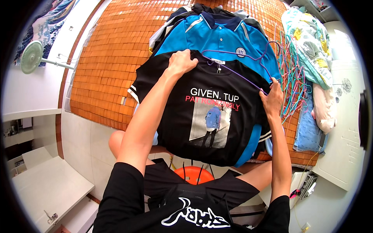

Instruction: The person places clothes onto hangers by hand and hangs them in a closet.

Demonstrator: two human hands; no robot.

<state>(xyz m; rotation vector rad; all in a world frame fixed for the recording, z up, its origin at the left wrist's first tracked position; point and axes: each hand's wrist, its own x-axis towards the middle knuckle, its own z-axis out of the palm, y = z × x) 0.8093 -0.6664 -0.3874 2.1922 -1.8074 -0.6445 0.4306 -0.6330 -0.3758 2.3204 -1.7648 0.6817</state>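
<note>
A black printed T-shirt (174, 116) lies face up over the near edge of the bed, with white stripes at its sleeve ends. My left hand (182, 62) grips the shirt at the shoulder, beside the neckline. My right hand (271, 97) holds a purple clothes hanger (233, 53) by one end. The hanger's other end reaches the neck opening, and its hook points up and to the right. Under and beyond the black shirt is a blue polo shirt (209, 38) with a navy collar, on top of several darker garments.
Many coloured hangers (293, 75) lie in a heap at the right, beside a crumpled patterned quilt (311, 38), a plush toy (325, 116) and a blue folded cloth (304, 128). The bed has a brown tile mat (110, 58). A pale green fan (31, 57) stands at the left. An orange stool (195, 174) is below.
</note>
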